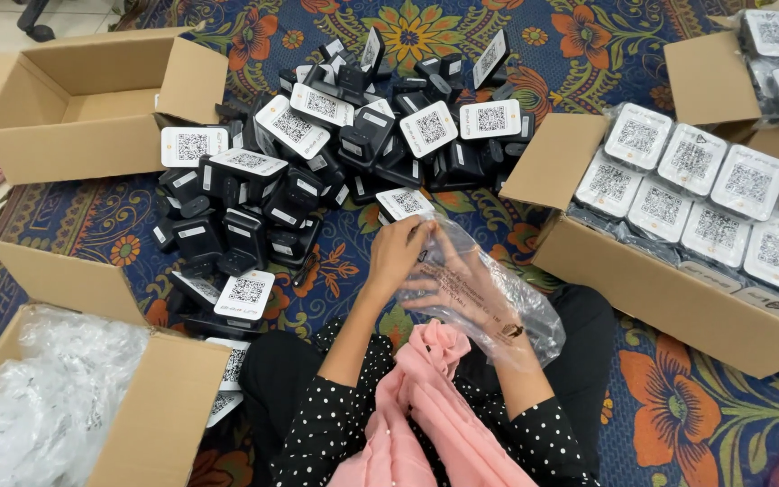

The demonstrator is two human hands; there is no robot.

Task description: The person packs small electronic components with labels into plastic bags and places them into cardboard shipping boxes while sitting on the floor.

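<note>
Bright even light, soft shadows — edges warped
</note>
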